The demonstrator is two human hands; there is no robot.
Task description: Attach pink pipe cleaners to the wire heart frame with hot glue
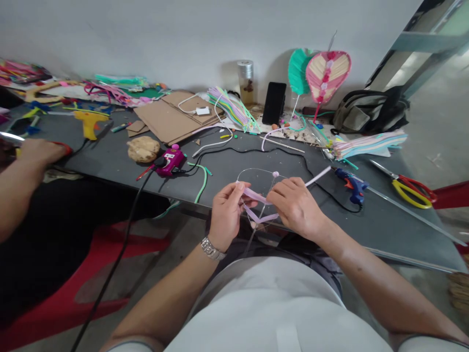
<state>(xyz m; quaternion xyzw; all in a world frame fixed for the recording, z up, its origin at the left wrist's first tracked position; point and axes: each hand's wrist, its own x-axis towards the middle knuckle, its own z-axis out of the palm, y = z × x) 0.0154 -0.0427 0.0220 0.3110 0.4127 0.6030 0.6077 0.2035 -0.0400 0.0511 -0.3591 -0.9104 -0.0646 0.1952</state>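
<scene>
My left hand [227, 211], with a metal watch on its wrist, pinches one end of a pale pink pipe cleaner [256, 198] near the table's front edge. My right hand [295, 205] is closed on the same pink pipe cleaner, whose free end sticks out to the upper right. The strip is bent around a thin wire frame [256, 172] shaped like a loop, topped by a small pink bead [275, 174]. Both hands hover just above the dark table [227, 166].
A blue glue gun [350, 185] and yellow-red scissors [412, 188] lie to the right. A pink power strip [169, 161], yellow glue gun [89, 122], cardboard [172, 117] and pipe cleaner bundles [232, 107] lie behind. Finished fans [322, 73] lean on the wall. Another person's hand [38, 151] rests at left.
</scene>
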